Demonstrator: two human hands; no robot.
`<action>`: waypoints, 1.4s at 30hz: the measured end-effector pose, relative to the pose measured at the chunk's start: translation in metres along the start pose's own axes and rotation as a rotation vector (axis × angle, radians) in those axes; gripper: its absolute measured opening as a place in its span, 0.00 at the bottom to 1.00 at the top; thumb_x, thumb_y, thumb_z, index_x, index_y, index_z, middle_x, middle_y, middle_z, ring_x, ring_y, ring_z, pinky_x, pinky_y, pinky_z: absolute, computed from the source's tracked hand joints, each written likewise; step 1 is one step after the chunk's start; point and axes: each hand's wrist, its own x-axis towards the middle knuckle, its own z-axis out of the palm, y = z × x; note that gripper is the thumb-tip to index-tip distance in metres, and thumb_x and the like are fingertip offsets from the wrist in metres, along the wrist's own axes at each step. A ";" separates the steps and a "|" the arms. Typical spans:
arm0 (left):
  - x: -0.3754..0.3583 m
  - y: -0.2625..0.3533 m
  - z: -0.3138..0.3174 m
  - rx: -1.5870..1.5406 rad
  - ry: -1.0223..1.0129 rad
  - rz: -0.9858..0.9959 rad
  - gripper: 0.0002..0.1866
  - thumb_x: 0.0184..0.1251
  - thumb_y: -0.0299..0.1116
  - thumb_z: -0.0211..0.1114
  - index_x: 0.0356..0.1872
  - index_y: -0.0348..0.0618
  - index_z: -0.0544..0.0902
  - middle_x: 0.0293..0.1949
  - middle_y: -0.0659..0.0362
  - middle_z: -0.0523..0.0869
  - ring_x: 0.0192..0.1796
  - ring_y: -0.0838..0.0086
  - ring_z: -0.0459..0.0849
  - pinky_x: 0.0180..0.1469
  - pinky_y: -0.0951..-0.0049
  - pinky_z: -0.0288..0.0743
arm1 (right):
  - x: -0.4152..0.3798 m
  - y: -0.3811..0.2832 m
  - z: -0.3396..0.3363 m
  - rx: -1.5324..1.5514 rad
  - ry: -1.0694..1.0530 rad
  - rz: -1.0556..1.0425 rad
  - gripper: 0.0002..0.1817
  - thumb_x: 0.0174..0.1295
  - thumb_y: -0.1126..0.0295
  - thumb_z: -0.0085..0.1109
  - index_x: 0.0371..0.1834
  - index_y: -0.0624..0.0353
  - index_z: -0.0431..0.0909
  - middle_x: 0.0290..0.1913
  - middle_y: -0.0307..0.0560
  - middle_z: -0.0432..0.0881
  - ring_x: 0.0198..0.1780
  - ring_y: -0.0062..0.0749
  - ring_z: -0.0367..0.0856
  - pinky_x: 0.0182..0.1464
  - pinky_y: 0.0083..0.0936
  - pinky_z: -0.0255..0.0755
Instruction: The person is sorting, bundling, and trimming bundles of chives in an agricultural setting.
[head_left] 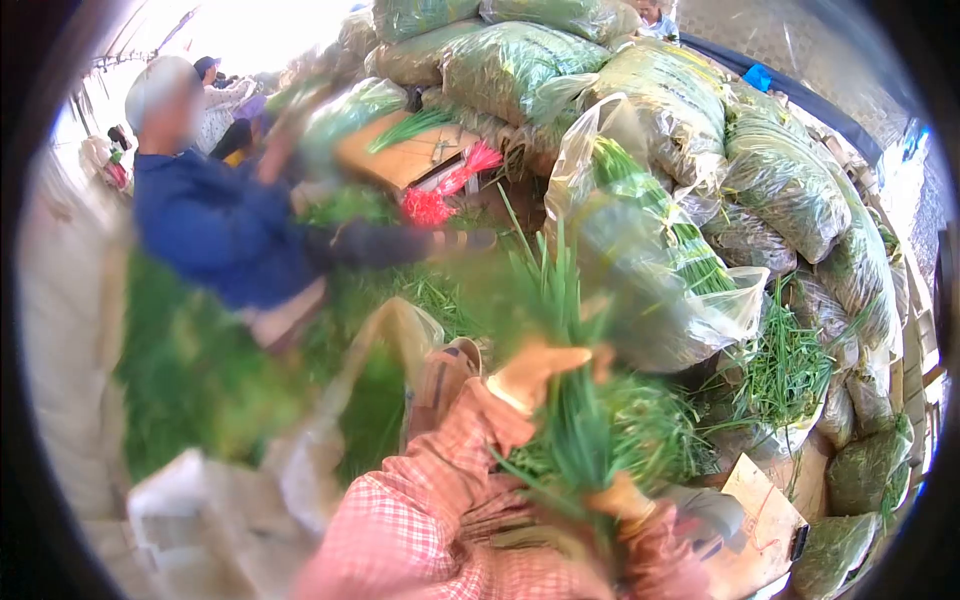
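A bunch of long green chives point(578, 430) stands nearly upright in front of me, its leaf tips spread toward the top. My left hand point(542, 376), in an orange-tan glove, is closed round the bunch at mid-height. Lower down, my right hand point(622, 498) grips the bunch near its bottom end; its fingers are partly hidden by leaves. Behind the bunch lies a heap of loose chives point(650, 425). A clear plastic bag point(650, 250) filled with chives leans just beyond, partly blurred.
Packed plastic sacks of greens point(530, 70) are piled at the back and right. A person in a blue jacket point(200, 220) sits at left, beside more greens point(200, 350). Pink-red ties point(430, 207) lie near a cardboard box point(400, 150). A board point(755, 515) lies at lower right.
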 end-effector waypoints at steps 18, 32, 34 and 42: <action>0.020 -0.015 0.085 0.315 -0.167 -0.151 0.26 0.52 0.26 0.65 0.55 0.38 0.70 0.28 0.61 0.74 0.28 0.75 0.74 0.33 0.77 0.69 | 0.010 -0.227 -0.065 -0.425 0.244 -0.785 0.14 0.59 0.61 0.57 0.39 0.61 0.80 0.39 0.41 0.82 0.43 0.24 0.76 0.49 0.21 0.67; -0.008 -0.017 -0.030 0.297 0.592 0.193 0.15 0.66 0.44 0.55 0.34 0.41 0.74 0.23 0.63 0.71 0.29 0.74 0.71 0.37 0.72 0.67 | -0.214 -0.223 -0.175 -0.827 1.763 -1.770 0.15 0.65 0.66 0.42 0.45 0.66 0.73 0.30 0.45 0.73 0.27 0.27 0.71 0.29 0.18 0.67; -0.016 -0.002 -0.057 0.181 0.434 0.289 0.15 0.63 0.47 0.58 0.28 0.45 0.72 0.21 0.64 0.70 0.25 0.74 0.70 0.34 0.71 0.66 | -0.245 -0.229 -0.186 -1.975 2.098 -1.543 0.16 0.65 0.66 0.39 0.47 0.66 0.70 0.31 0.49 0.75 0.28 0.36 0.74 0.34 0.25 0.76; -0.018 0.102 0.005 0.325 0.152 0.655 0.20 0.65 0.52 0.53 0.24 0.48 0.66 0.21 0.64 0.67 0.28 0.73 0.67 0.41 0.67 0.65 | -0.145 -0.080 -0.117 -0.907 1.907 -1.129 0.04 0.59 0.69 0.53 0.32 0.57 0.75 0.33 0.43 0.78 0.29 0.29 0.74 0.30 0.24 0.68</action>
